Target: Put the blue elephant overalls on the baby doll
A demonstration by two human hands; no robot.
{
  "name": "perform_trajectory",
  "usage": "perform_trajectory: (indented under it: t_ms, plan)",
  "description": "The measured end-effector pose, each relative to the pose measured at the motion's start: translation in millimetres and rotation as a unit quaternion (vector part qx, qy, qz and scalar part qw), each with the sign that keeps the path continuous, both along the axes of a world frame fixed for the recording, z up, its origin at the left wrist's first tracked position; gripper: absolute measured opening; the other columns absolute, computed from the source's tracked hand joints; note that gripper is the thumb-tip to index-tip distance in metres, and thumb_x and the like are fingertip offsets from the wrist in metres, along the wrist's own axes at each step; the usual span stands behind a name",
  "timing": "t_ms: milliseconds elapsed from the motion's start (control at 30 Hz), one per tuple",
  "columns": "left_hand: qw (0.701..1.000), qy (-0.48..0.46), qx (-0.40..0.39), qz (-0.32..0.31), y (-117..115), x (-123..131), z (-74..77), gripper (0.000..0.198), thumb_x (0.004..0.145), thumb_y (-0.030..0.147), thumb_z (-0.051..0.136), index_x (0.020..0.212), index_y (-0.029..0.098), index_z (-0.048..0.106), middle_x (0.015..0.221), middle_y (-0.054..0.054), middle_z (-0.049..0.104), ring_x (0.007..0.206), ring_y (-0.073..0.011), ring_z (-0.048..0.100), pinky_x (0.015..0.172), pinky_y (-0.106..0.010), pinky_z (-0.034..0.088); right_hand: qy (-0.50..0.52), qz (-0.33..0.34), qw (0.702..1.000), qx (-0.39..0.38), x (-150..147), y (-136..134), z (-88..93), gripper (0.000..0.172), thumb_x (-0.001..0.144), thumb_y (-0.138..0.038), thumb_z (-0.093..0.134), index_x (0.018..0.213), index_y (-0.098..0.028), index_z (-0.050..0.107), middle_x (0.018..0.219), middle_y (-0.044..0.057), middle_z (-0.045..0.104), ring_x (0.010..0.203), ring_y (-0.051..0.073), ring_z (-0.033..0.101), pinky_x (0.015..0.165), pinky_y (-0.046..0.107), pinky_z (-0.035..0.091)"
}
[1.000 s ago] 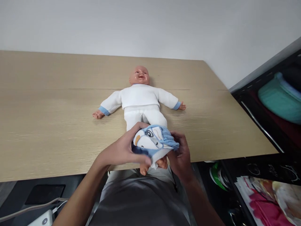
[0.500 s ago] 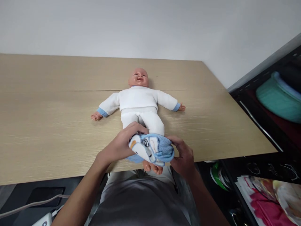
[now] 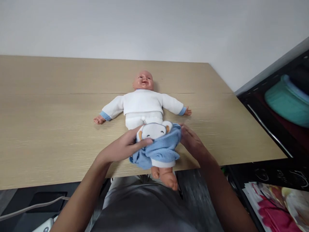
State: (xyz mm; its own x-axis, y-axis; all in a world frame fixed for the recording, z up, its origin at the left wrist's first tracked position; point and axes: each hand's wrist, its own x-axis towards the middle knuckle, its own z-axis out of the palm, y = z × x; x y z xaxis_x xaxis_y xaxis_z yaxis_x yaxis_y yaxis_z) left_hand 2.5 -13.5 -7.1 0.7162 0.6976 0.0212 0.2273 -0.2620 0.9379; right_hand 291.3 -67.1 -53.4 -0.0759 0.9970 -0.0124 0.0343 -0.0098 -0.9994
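A baby doll (image 3: 143, 102) lies on its back with arms spread, in a white top with blue cuffs and white leg covering. Blue terry pants (image 3: 162, 149) with a white animal face are bunched around its lower legs, and the bare feet stick out past the white hem over the table's front edge. My left hand (image 3: 127, 145) is closed on the left side of the pants, thumb across the front below the animal face. At the right side, my right hand (image 3: 190, 139) pinches the upper edge of the fabric; its fingertips are partly hidden.
The wooden table (image 3: 60, 129) reaches back to a pale wall. On a dark rack at the right sit a teal container (image 3: 287, 103) and, lower down, pink cloth (image 3: 275, 212) with papers. A cable (image 3: 36, 206) runs below the table at the left.
Both hands have moved the pants up the doll's legs and unfolded them. The animal face now lies upright across the front, and a foot and white hem have come out below.
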Motion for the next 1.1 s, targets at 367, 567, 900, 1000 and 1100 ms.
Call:
perform_trajectory:
  t_ms: [367,567,900,1000,1100]
  plan:
    - [0.959,0.092,0.191,0.189,-20.4,15.2,-0.2,0.038,0.106,0.06,0.068,0.11,0.023,0.063,0.102,-0.004,0.067,0.1,-0.0266,0.062,0.092,-0.04,0.048,-0.061,0.013,0.998,0.028,-4.2,17.7,-4.7,0.051,0.091,-0.076,0.079,0.101,-0.026,0.076,0.092,0.003,0.069,0.085,0.023,0.062,0.076,0.034,0.056]
    - [0.969,0.061,0.124,0.203,-44.1,-21.2,-23.5,0.023,0.107,0.048,0.068,0.11,0.025,0.064,0.128,-0.009,0.061,0.128,-0.0301,0.057,0.113,-0.047,0.047,-0.08,-0.067,0.991,0.081,-11.1,27.9,-6.6,0.043,0.104,-0.068,0.067,0.093,-0.026,0.064,0.08,-0.002,0.056,0.075,0.019,0.049,0.067,0.029,0.047]
    - [0.946,-0.045,-0.093,0.307,-23.4,-11.5,-51.8,0.033,0.112,0.059,0.056,0.118,0.029,0.045,0.072,0.009,0.047,0.059,-0.0141,0.041,0.057,-0.026,0.033,-0.076,0.101,0.992,0.011,-0.4,55.5,0.6,0.051,0.085,-0.056,0.091,0.124,-0.026,0.075,0.108,0.004,0.075,0.101,0.028,0.069,0.089,0.039,0.06]
    - [0.958,-0.018,-0.059,0.28,-21.3,-11.3,-46.6,0.037,0.107,0.059,0.067,0.12,0.027,0.056,0.09,0.002,0.062,0.077,-0.0173,0.056,0.072,-0.03,0.047,-0.06,0.084,0.994,0.023,1.4,55.6,4.0,0.044,0.089,-0.054,0.089,0.119,-0.026,0.075,0.107,0.003,0.073,0.1,0.025,0.068,0.092,0.037,0.059]
    - [0.956,0.009,0.049,0.291,-21.9,-10.8,-42.0,0.027,0.106,0.05,0.069,0.109,0.025,0.063,0.116,-0.006,0.064,0.115,-0.0254,0.06,0.105,-0.041,0.048,-0.051,0.064,0.996,0.043,-3.1,56.7,5.7,0.037,0.093,-0.054,0.083,0.113,-0.025,0.073,0.096,0.0,0.066,0.088,0.02,0.06,0.084,0.031,0.054]
